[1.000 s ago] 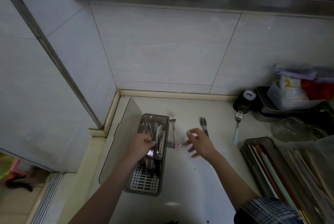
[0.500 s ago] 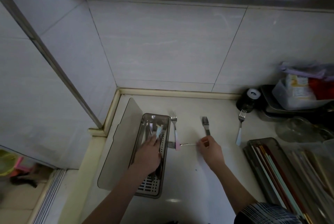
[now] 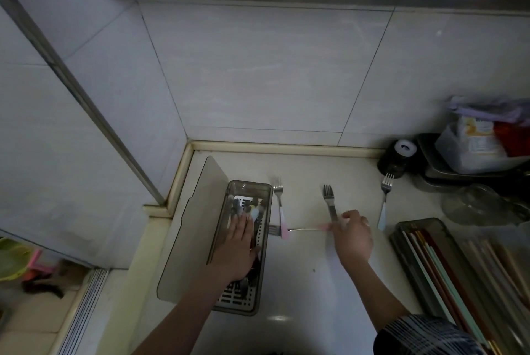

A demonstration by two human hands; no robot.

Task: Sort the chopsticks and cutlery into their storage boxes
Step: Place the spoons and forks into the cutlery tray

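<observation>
Left hand flat, fingers straight, in cutlery box; right hand fingers pinch steel fork; pink-handled fork between.

Left hand flat, fingers straight; right hand curled — seemingly pinching.

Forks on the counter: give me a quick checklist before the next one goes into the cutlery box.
1. Cutlery box open, lid aside: ok.
2. Left hand flat on cutlery in the box: ok.
3. Right hand at crossed forks: ok.
4. Its grip on the steel fork or pink fork: cannot tell.
5. Other pink fork and blue fork lying loose: not ok.
6. Chopstick box open: ok.
</observation>
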